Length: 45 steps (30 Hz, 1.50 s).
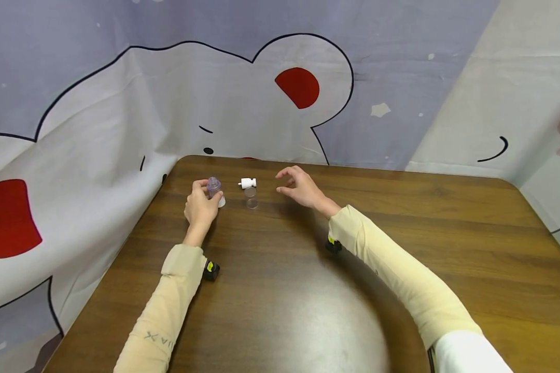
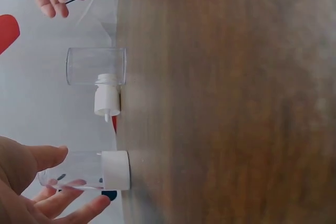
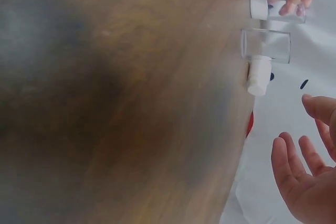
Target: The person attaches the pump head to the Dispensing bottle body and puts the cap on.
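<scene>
My left hand point(image 1: 201, 208) has its thumb and fingers round a clear, faintly purple bottle point(image 1: 213, 187) with a white base. In the left wrist view that white base point(image 2: 115, 170) stands on the table, and fingers show through the clear wall. To the right of it stands a clear open cylinder point(image 1: 251, 199). Just behind this cylinder a small white bottle point(image 1: 248, 183) with a thin nozzle lies on its side. My right hand point(image 1: 302, 188) hovers to the right of them, fingers loosely bent and apart, holding nothing.
The brown wooden table point(image 1: 280, 269) reaches back to a printed cloth point(image 1: 168, 103) hanging behind and beside it. A black wrist camera point(image 1: 211, 270) sits under the left sleeve, and another camera point(image 1: 333, 245) under the right one.
</scene>
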Each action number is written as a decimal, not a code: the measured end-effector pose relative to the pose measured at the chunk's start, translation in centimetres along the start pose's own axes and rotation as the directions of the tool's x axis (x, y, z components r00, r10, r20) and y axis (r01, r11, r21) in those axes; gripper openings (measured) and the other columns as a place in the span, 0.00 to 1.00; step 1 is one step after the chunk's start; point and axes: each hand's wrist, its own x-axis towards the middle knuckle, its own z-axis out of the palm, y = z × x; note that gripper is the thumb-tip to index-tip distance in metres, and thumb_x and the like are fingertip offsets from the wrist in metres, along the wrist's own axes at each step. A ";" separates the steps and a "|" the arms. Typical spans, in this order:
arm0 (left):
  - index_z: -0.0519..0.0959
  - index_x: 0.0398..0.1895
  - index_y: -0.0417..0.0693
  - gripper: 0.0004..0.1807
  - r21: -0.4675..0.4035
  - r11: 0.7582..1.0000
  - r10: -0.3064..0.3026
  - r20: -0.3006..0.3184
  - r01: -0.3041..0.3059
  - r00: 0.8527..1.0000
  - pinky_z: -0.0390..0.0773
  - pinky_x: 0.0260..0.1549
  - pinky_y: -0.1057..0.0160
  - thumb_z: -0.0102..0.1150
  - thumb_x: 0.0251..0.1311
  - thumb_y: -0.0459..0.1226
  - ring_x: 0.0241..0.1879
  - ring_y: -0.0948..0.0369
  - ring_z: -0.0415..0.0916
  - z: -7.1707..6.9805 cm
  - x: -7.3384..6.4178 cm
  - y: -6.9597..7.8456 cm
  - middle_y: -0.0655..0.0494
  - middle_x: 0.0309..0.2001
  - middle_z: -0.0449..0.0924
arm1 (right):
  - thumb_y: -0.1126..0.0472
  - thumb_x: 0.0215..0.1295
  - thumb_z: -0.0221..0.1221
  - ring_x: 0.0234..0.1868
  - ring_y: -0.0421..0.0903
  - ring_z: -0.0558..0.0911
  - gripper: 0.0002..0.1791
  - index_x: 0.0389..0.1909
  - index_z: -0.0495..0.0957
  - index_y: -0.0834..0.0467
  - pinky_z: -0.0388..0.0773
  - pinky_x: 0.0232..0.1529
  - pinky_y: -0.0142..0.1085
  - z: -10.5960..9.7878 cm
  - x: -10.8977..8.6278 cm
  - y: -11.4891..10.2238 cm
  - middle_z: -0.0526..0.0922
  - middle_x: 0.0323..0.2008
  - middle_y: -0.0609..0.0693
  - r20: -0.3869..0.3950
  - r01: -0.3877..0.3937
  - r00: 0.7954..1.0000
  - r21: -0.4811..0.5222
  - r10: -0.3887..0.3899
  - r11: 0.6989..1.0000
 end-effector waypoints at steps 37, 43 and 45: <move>0.64 0.61 0.37 0.26 -0.161 0.927 0.357 0.104 -0.339 0.928 0.73 0.53 0.44 0.59 0.63 0.34 0.56 0.45 0.76 -0.9 -9.6 3.1 0.40 0.56 0.71 | 0.68 0.58 0.65 0.49 0.55 0.82 0.22 0.54 0.73 0.66 0.79 0.50 0.40 3.4 4.6 0.1 0.79 0.52 0.61 0.100 0.006 0.995 0.072 -0.013 0.997; 0.65 0.61 0.38 0.26 -0.186 0.927 0.353 0.144 -0.325 0.924 0.75 0.53 0.46 0.61 0.62 0.35 0.53 0.45 0.78 -0.4 -9.5 3.0 0.40 0.55 0.72 | 0.67 0.59 0.65 0.51 0.54 0.81 0.22 0.54 0.73 0.63 0.78 0.54 0.41 3.8 5.7 0.3 0.79 0.54 0.58 0.132 -0.001 0.991 0.034 -0.004 0.999; 0.65 0.60 0.39 0.26 -0.189 0.926 0.357 0.151 -0.327 0.922 0.75 0.52 0.47 0.61 0.62 0.36 0.53 0.45 0.78 -0.2 -9.5 3.1 0.40 0.55 0.72 | 0.66 0.60 0.64 0.52 0.54 0.81 0.22 0.55 0.73 0.63 0.77 0.55 0.41 3.8 5.9 0.3 0.79 0.54 0.58 0.158 -0.002 0.987 0.021 -0.001 1.000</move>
